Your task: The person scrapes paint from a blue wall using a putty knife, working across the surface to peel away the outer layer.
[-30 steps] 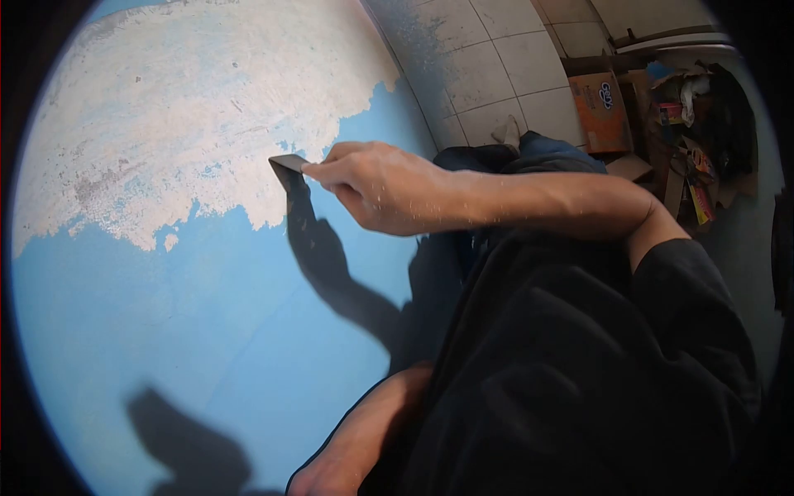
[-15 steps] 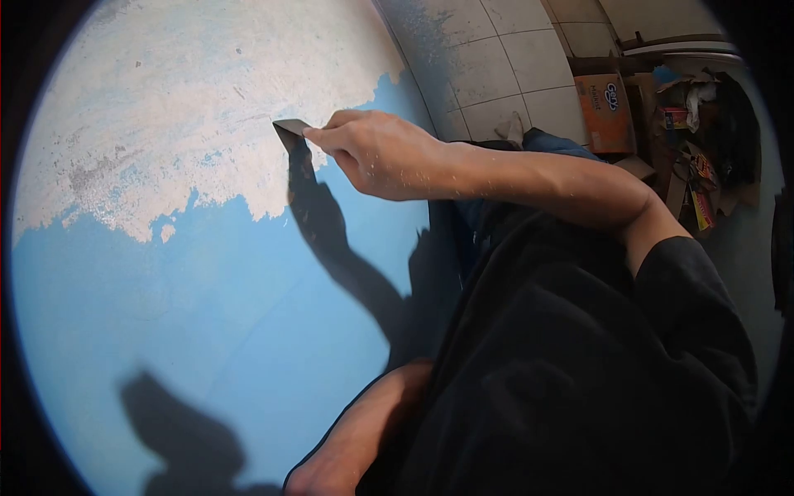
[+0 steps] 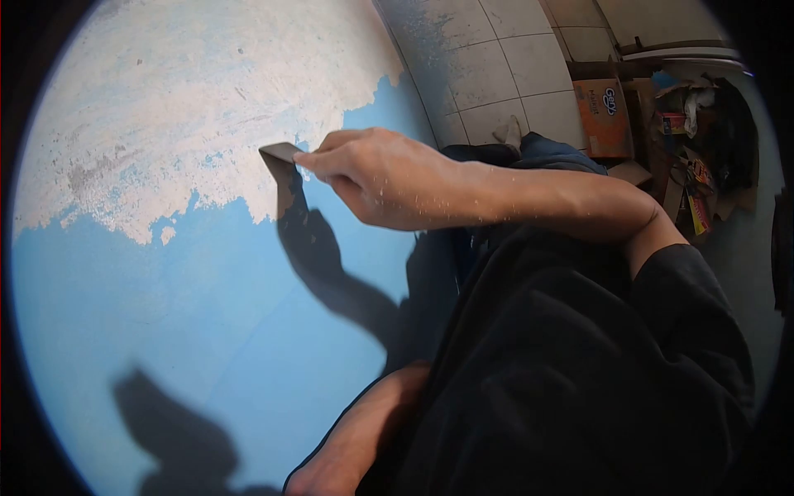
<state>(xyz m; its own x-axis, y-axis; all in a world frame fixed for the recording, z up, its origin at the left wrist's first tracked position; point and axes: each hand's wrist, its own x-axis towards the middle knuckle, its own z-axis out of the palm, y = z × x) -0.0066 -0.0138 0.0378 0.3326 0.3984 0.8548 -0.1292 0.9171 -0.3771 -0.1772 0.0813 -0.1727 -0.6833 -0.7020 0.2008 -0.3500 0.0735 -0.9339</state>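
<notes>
My right hand (image 3: 376, 178) is closed around a thin, flat scraper (image 3: 281, 153), with the thumb and fingers pinching its near end. The scraper's dark edge is at the wall, in the bare whitish area (image 3: 198, 99) near the ragged border of the blue paint (image 3: 165, 289). White specks dot the hand and forearm. My left arm (image 3: 356, 438) shows at the bottom, in front of the blue surface, and its hand is beyond the frame.
White floor tiles (image 3: 488, 74) with bluish dust lie along the wall. An orange carton (image 3: 603, 118) stands at the upper right, beside a heap of wrappers and dark bags (image 3: 732, 136). A foot (image 3: 509, 132) and blue trouser legs (image 3: 562, 155) show past my arm.
My right hand and the scraper have moved down and slightly left in the view, and their shadow has shifted with them. The left arm has barely moved.
</notes>
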